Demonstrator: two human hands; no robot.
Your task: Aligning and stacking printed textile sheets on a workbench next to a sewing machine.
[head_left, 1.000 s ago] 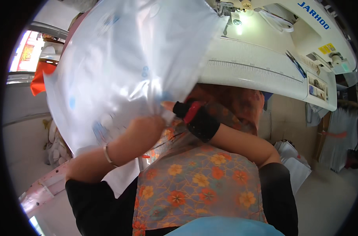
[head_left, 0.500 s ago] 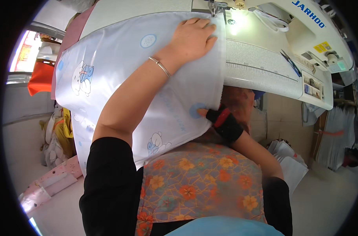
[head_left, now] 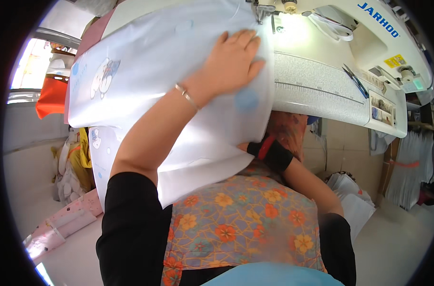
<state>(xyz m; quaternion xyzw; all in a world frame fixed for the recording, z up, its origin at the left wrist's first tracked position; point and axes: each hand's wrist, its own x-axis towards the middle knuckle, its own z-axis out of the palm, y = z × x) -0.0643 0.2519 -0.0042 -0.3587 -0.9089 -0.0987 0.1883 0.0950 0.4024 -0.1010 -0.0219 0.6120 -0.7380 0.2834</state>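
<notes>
Cloth: one pale sheet with small blue prints, spread over the table; its near edge hangs off toward the lap, its far right corner lies by the needle
Left hand: the left hand lies flat on the cloth, fingers spread, palm down, gripping nothing; fingertips point far right, close to the needle
Right hand: the right hand is tucked under the cloth's near edge just left of a black wrist band; only a bit shows, so I cannot tell whether it is open or closed
Machine: one white sewing machine at far right, its lamp lit over the needle
Scissors: one dark pair on the table, right of the cloth, well apart from both hands
Apron: one flowered apron on the lap, near
Piles: pink cloth on the floor at near left, white stacks at right, an orange piece at far left
Risk, fingers: the left fingertips sit near the needle; a push further right could bring them under it, in my judgement
Risk, slip: much of the cloth hangs off the near edge; its weight could drag the sheet askew if the flat palm lifts
Risk, fold: the hidden right hand may bunch the underside, so a crease could go unseen
Count: two hands, one cloth, one machine, one pair of scissors, one bracelet on the left wrist
</notes>
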